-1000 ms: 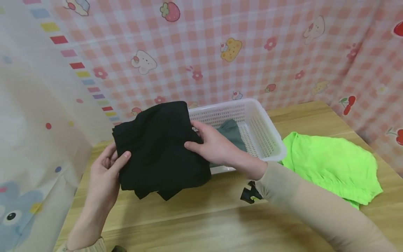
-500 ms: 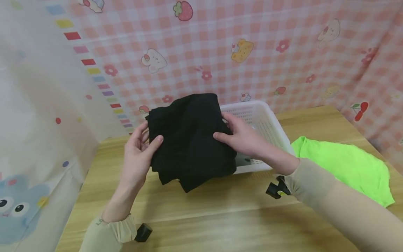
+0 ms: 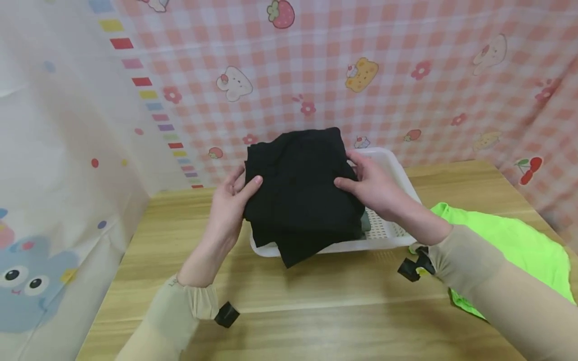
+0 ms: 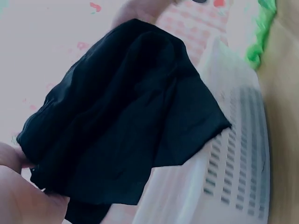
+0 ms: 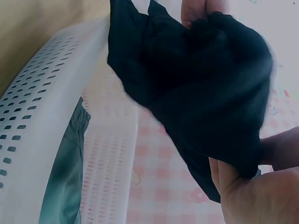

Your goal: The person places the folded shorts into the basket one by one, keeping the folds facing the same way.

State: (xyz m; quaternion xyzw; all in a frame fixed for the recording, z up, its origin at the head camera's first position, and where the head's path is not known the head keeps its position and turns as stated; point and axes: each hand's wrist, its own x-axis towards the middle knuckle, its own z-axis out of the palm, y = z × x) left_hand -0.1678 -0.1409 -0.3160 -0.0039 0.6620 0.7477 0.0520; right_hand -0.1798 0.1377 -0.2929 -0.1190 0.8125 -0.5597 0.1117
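Observation:
A folded black garment hangs over the white plastic basket, its loose lower corners dangling past the basket's near rim. My left hand pinches its left edge, thumb on top and fingers behind. At the opposite edge my right hand grips the cloth the same way. Both wrist views show the black cloth spread between the two hands, above the basket wall. Inside the basket lies a grey-green garment with a gathered edge, mostly hidden by the black cloth in the head view.
A neon green garment lies on the wooden table to the right, partly behind the right sleeve. Small black devices sit at both wrists. A pink checked curtain hangs directly behind the basket.
Both hands have carried the black garment to the right, from beside the basket to over it. The head view has shifted slightly left, and more of the left sleeve shows.

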